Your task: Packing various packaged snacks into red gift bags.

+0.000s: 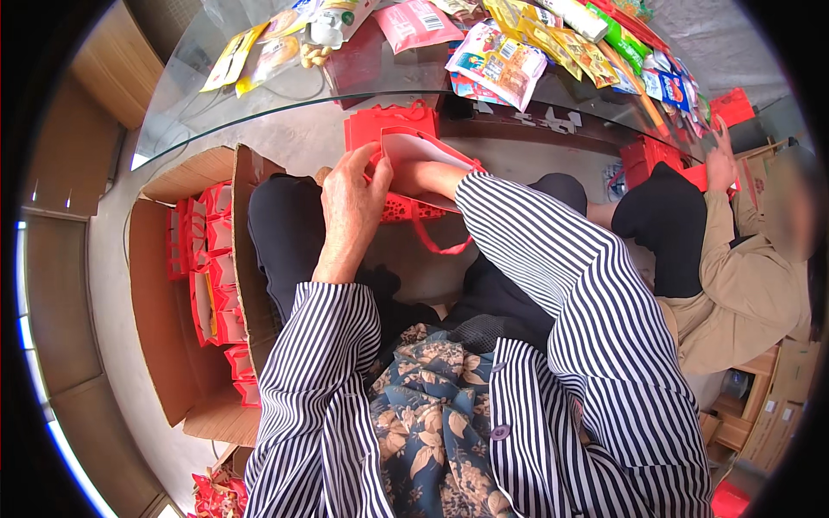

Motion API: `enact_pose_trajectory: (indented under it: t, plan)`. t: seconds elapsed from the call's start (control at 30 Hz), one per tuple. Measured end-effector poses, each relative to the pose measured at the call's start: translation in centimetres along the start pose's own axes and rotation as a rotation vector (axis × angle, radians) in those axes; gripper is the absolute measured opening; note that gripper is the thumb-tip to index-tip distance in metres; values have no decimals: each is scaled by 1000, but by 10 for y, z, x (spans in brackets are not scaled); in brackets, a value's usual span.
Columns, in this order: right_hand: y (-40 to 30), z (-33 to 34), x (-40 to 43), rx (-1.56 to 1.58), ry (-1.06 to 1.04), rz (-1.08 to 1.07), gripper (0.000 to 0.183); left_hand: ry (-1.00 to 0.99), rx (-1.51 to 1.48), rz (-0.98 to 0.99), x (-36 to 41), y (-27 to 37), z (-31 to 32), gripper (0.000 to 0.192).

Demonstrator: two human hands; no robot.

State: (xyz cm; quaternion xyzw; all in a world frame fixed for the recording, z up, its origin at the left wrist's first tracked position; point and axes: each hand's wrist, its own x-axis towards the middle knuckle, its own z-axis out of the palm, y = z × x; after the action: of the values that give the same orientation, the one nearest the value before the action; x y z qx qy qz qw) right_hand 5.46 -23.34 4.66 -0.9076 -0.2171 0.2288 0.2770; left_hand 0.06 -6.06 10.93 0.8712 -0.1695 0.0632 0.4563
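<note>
My left hand (353, 204) pinches the left edge of a red paper gift bag (421, 144) between thumb and fingers. The bag has a white inside and is tipped with its mouth towards me, above and between my knees. My right hand (418, 176) reaches into its mouth; the fingers are hidden inside, so whatever they hold cannot be seen. A red ribbon handle (440, 245) hangs from the bag's lower side. Right behind it are more red paper bags (361, 129) with a ribbon, near the table edge.
The glass tabletop (214, 123) bears several snack packets (499, 61) and some peanuts (315, 56). An open cardboard box (155, 311) at my left contains several red gift bags (220, 278). Another person (745, 298) sits at right, a hand (720, 162) raised beside red bags.
</note>
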Motion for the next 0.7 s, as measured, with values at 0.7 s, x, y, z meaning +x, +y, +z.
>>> enact_pose_trajectory:
  t: [0.7]
  plan:
    - [-13, -5, 7, 54, 16, -67, 35, -176, -411, -171, 1, -9, 19, 63]
